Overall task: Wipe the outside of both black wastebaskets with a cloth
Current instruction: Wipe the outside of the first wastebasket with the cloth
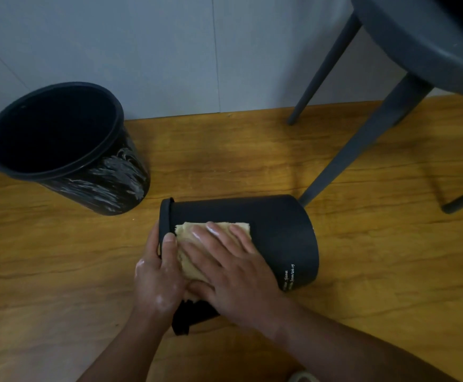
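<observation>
One black wastebasket (274, 230) lies on its side on the wooden floor, rim to the left, small white lettering near its base. My left hand (157, 274) grips its rim. My right hand (230, 268) lies flat, fingers spread, pressing a pale yellow cloth (186, 230) onto the basket's upper side close to the rim. The second black wastebasket (109, 172) stands upright at the left, its outer wall smeared with white streaks. White smears also show on my fingers.
A dark grey chair (362, 133) stands at the right, one leg touching down just behind the lying basket's base. A pale wall (169, 51) runs along the back. Wooden floor (45, 271) stretches to the left and front.
</observation>
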Action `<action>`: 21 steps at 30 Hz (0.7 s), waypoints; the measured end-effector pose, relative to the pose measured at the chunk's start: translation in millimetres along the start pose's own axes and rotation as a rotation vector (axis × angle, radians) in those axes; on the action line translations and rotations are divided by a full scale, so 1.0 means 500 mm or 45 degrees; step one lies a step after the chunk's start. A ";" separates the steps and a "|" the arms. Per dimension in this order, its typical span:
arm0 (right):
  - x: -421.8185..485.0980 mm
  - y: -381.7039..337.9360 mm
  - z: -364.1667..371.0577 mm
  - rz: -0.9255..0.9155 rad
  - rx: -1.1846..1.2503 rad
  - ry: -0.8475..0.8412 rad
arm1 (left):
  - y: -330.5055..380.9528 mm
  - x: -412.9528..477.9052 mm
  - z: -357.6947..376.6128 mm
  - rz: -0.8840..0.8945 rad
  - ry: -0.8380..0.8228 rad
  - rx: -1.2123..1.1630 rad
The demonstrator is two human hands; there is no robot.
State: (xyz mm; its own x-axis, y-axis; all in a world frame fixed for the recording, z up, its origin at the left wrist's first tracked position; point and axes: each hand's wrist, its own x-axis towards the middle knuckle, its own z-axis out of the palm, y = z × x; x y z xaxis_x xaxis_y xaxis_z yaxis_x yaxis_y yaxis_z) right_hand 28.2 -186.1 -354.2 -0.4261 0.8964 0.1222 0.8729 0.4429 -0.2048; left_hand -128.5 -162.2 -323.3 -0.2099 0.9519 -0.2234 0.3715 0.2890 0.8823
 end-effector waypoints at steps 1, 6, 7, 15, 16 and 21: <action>-0.010 0.018 0.000 0.000 -0.016 -0.017 | -0.001 0.001 0.000 0.003 -0.002 -0.008; -0.076 0.139 -0.010 0.194 -0.069 -0.059 | 0.004 0.004 -0.001 -0.018 0.000 -0.013; -0.088 0.164 -0.014 0.231 -0.065 -0.062 | 0.005 0.004 0.000 -0.017 -0.001 -0.018; -0.111 0.233 -0.023 0.289 0.021 -0.046 | 0.024 0.001 0.001 -0.017 -0.005 -0.033; -0.109 0.232 -0.023 0.287 0.038 -0.036 | 0.026 0.003 0.001 -0.017 -0.002 -0.035; -0.113 0.244 -0.054 0.258 0.211 -0.025 | 0.032 0.005 0.003 -0.002 0.013 -0.035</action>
State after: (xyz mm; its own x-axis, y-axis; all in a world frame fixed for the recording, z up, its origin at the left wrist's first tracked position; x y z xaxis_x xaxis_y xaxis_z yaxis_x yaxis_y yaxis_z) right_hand 165.1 -183.2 -360.1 -0.2524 0.9666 0.0442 0.8906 0.2499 -0.3801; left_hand -121.6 -155.2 -310.2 -0.2197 0.9502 -0.2210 0.3463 0.2878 0.8929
